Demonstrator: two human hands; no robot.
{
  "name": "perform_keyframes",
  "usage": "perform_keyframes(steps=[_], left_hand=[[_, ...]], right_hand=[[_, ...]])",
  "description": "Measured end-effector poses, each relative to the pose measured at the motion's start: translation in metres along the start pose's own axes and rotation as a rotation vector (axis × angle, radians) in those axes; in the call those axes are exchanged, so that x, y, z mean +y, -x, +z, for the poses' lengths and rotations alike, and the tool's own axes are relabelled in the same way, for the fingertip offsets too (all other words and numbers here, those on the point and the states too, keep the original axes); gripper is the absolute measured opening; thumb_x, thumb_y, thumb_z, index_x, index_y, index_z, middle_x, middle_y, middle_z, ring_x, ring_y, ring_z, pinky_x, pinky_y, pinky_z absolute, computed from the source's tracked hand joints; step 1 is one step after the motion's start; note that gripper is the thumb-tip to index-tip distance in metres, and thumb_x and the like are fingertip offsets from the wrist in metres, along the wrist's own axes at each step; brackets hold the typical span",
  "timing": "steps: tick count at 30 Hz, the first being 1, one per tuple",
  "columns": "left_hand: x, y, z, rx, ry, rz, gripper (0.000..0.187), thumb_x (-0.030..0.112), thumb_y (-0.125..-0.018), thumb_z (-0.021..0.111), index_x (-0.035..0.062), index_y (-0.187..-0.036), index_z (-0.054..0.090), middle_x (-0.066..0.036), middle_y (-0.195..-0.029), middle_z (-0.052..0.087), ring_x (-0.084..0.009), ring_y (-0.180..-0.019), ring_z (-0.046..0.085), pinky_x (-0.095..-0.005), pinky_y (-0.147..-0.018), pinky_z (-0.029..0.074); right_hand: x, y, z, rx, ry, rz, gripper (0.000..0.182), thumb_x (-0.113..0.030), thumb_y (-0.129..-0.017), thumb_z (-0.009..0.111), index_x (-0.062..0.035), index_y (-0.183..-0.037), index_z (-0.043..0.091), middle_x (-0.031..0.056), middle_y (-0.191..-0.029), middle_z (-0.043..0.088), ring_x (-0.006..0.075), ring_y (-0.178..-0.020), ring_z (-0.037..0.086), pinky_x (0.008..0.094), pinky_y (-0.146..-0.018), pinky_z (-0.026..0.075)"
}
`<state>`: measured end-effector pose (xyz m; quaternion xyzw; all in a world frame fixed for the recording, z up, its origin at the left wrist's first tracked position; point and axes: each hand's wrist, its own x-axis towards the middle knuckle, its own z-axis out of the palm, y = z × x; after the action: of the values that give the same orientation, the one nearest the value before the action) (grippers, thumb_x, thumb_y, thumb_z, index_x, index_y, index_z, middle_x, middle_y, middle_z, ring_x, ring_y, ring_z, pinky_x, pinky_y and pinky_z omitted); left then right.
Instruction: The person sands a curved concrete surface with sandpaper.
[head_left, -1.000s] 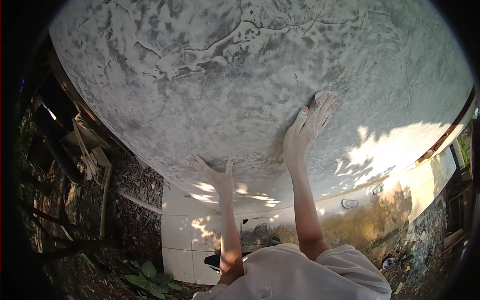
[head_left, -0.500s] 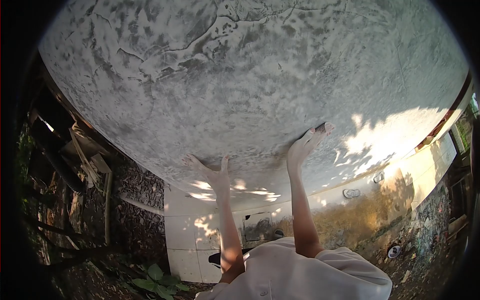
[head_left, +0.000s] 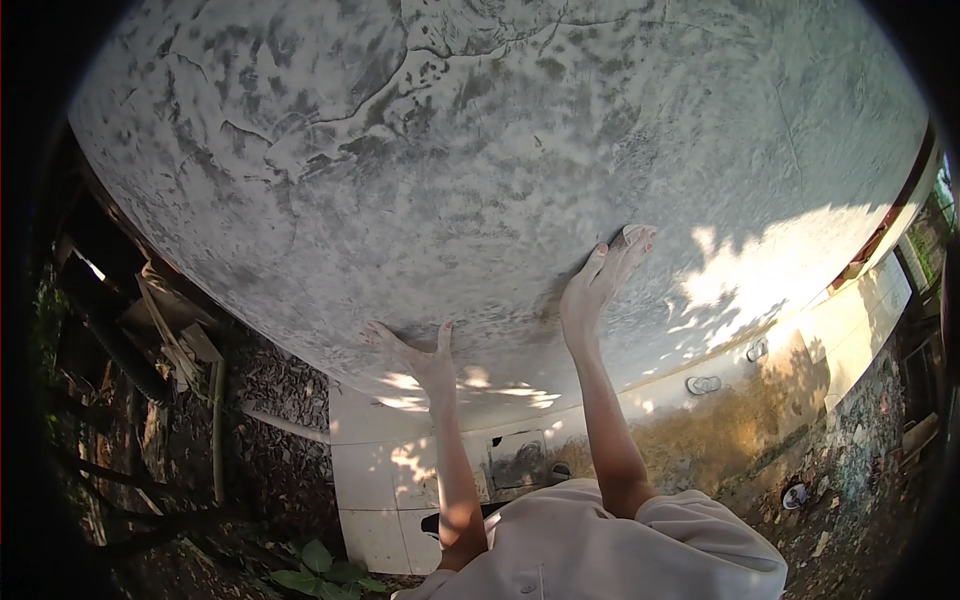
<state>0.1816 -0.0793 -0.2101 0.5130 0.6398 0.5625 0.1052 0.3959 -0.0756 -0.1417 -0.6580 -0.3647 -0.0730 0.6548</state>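
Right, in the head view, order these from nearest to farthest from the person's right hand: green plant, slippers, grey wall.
1. Grey wall, right up against the right hand.
2. Slippers, below and rightward.
3. Green plant, lower left.

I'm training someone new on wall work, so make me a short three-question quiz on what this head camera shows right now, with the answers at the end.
1. True or false: the left hand has its thumb tucked tight against its fingers.
2. Which hand is higher on the wall? a) left b) right c) both level
3. Fill in: the largest sunlit patch on the wall lies to the ____ of both hands.

Key: 1. False; the thumb is spread apart. 2. b, the right hand. 3. right.
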Motion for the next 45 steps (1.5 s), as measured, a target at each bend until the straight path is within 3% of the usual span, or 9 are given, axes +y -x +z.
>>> perform_keyframes(steps=[5,10,19,26,35,36,38,41,45], left_hand=[[0.003,0.002,0.001,-0.021,0.063,-0.061,0.116,0.033,-0.071,0.081,0.0145,-0.151,-0.002,-0.016,-0.156,-0.006,-0.0352,-0.144,-0.003,-0.0554,-0.116,0.006],[0.01,-0.003,0.001,0.009,0.05,-0.018,0.118,0.031,-0.071,0.082,0.0144,-0.151,-0.003,-0.016,-0.156,-0.007,-0.0355,-0.144,-0.003,-0.0549,-0.116,0.007],[0.088,-0.043,-0.022,0.003,-0.021,0.121,0.121,0.037,-0.069,0.082,0.0145,-0.151,-0.004,-0.018,-0.155,-0.01,-0.0391,-0.142,-0.01,-0.0584,-0.114,0.002],[0.149,-0.098,-0.028,0.137,-0.228,0.589,0.1,0.054,-0.079,0.066,0.0136,-0.151,0.01,-0.018,-0.156,-0.001,-0.0401,-0.143,-0.003,-0.0577,-0.114,0.001],[0.202,-0.162,-0.05,0.414,-0.345,0.892,0.064,0.048,-0.093,0.046,0.021,-0.149,0.028,-0.008,-0.156,0.017,-0.0295,-0.144,0.011,-0.0519,-0.115,0.003],[0.206,-0.163,-0.05,0.431,-0.356,0.888,0.062,0.047,-0.094,0.045,0.0212,-0.148,0.029,-0.007,-0.156,0.018,-0.0285,-0.144,0.011,-0.0513,-0.115,0.002],[0.213,-0.167,-0.053,0.432,-0.344,0.893,0.061,0.046,-0.094,0.044,0.0221,-0.148,0.029,-0.006,-0.156,0.018,-0.0276,-0.144,0.012,-0.0507,-0.115,0.002],[0.228,-0.181,-0.063,0.444,-0.357,0.932,0.058,0.045,-0.095,0.042,0.0239,-0.148,0.029,-0.004,-0.156,0.019,-0.026,-0.144,0.013,-0.0497,-0.116,0.002],[0.254,-0.201,-0.076,0.485,-0.384,0.993,0.059,0.045,-0.093,0.046,0.0303,-0.148,0.028,-0.002,-0.156,0.019,-0.025,-0.143,0.017,-0.0515,-0.116,0.004]], right_hand=[[-0.03,-0.028,0.0,0.135,-0.073,0.023,0.061,-0.023,-0.099,0.038,0.0005,-0.149,0.011,0.0209,-0.156,0.005,0.0376,-0.144,0.003,0.051,-0.115,0.004],[-0.015,0.015,0.013,-0.188,0.247,-0.599,0.055,-0.02,-0.099,0.036,0.0013,-0.147,0.02,0.0225,-0.155,0.01,0.0409,-0.143,0.005,0.052,-0.114,0.005],[-0.093,-0.135,-0.022,0.267,-0.096,-0.285,0.052,-0.028,-0.101,0.036,-0.0053,-0.147,0.026,0.0144,-0.156,0.016,0.0347,-0.144,0.007,0.048,-0.115,0.004],[-0.126,-0.101,0.019,-0.048,0.061,-1.05,0.052,-0.019,-0.094,0.051,-0.0135,-0.144,0.038,0.0077,-0.154,0.026,0.0317,-0.144,0.013,0.0545,-0.114,0.006],[-0.171,-0.112,0.02,0.306,-0.005,-0.609,0.049,-0.02,-0.094,0.052,-0.0167,-0.142,0.043,0.0071,-0.15,0.034,0.0322,-0.141,0.024,0.054,-0.114,0.01],[-0.174,-0.097,0.023,0.308,-0.01,-0.621,0.049,-0.02,-0.094,0.052,-0.0167,-0.142,0.043,0.0071,-0.15,0.034,0.0322,-0.141,0.024,0.054,-0.114,0.01],[-0.169,-0.075,0.03,-0.127,0.087,-1.036,0.048,-0.018,-0.094,0.051,-0.0165,-0.142,0.043,0.0067,-0.151,0.033,0.0311,-0.141,0.024,0.0539,-0.114,0.009],[-0.164,-0.103,0.028,-0.024,0.147,-1.144,0.056,-0.022,-0.089,0.056,-0.0155,-0.143,0.041,0.0069,-0.151,0.032,0.0321,-0.141,0.025,0.0557,-0.114,0.01],[-0.192,-0.165,-0.002,0.223,0.028,-0.782,0.05,-0.021,-0.093,0.052,-0.0154,-0.142,0.042,0.007,-0.152,0.031,0.0308,-0.142,0.022,0.0526,-0.115,0.008]])
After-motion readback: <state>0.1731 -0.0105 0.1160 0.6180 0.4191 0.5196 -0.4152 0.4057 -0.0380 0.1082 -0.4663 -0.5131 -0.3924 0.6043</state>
